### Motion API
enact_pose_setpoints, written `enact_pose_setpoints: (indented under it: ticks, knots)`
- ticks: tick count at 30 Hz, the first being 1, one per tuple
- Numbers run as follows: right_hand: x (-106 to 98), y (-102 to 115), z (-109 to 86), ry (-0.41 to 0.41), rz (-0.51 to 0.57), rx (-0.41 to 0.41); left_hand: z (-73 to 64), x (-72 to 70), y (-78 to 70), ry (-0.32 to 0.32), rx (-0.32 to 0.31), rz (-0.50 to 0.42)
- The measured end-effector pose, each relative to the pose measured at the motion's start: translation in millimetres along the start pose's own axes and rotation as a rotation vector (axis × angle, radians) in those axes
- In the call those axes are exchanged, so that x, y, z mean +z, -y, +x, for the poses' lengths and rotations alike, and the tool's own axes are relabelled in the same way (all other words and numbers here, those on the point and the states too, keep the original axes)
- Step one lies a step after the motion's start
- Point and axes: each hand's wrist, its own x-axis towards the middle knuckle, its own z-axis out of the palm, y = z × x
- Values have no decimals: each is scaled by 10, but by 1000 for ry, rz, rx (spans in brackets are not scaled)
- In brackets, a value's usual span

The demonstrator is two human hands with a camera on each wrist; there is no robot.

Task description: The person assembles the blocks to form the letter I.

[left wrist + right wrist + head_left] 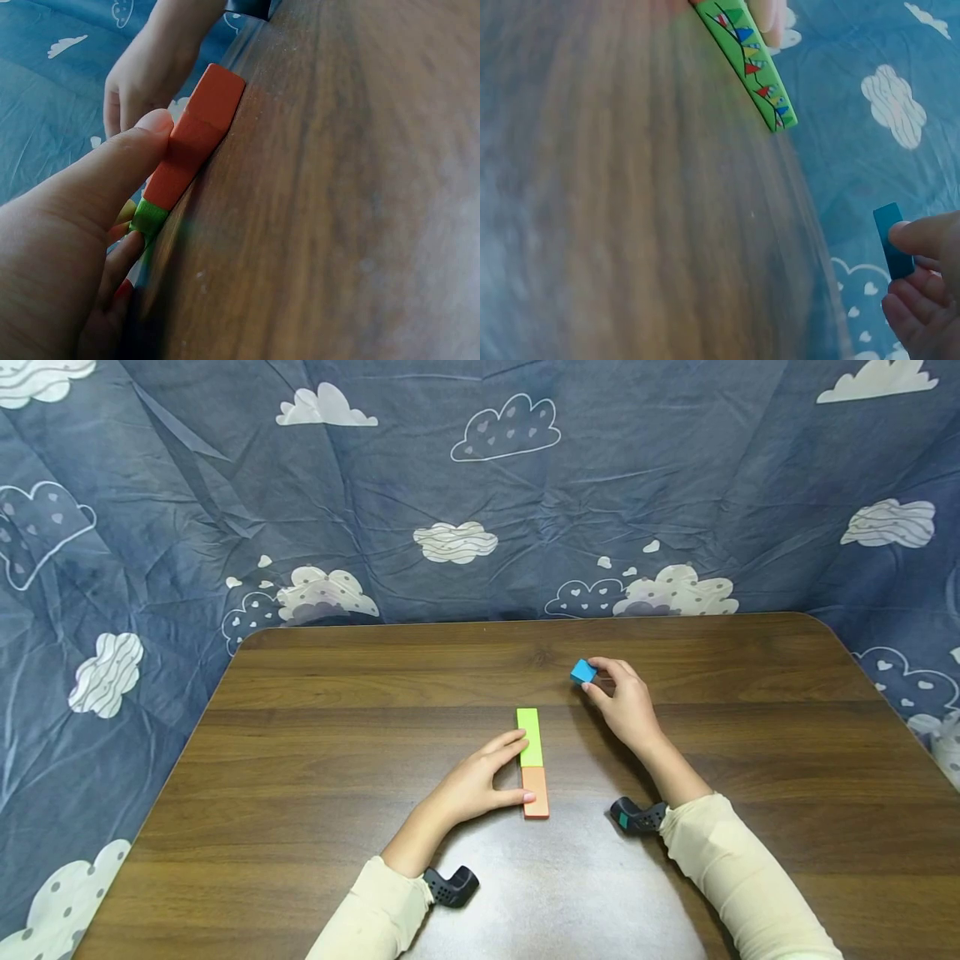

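On the table, a green block and an orange block lie end to end in one line running away from me. My left hand touches them from the left, its thumb on the orange block and its fingertips on the green one. In the right wrist view, the side of the green block shows printed bunting flags. Farther back and to the right, my right hand pinches a small blue block between thumb and fingers. That blue block appears raised off the table.
The brown wooden table has rounded far corners. Behind it hangs a blue cloth with white cloud prints. A black wrist device sits on the left wrist and a similar device on the right.
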Motion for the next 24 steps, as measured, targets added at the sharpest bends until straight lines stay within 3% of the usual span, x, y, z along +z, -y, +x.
enact_pose_setpoints:
  ticks: [12,24]
  knots:
    - [130,160,44,44,41,-45,2,-5,3,0,7,-13]
    - [304,183,80,149,22,-68,7,-5,7,9,-3,-19]
